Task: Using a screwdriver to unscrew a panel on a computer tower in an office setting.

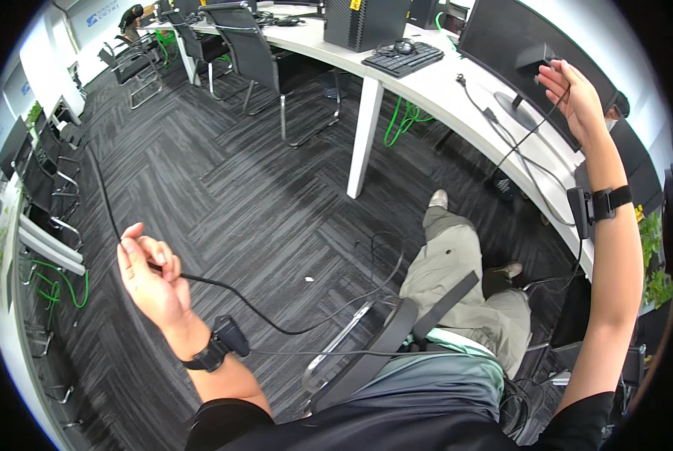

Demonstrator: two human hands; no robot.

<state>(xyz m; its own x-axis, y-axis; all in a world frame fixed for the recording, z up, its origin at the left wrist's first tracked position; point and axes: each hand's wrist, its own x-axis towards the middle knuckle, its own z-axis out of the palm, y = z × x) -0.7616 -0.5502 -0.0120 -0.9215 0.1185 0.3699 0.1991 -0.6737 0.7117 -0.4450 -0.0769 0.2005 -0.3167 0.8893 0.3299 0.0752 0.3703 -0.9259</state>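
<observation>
Left grip [152, 278] closed around black cable [231, 287], which trails from both sides of it. I judge cable light, springy, tough; pinch mid-length. Right grip [573, 101] half-curled by thin cord [536, 132]; can't tell if holding.

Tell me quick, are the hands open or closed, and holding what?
Left hand: closed on a black cable.
Right hand: partly closed, seemingly holding a thin dark cable.
</observation>
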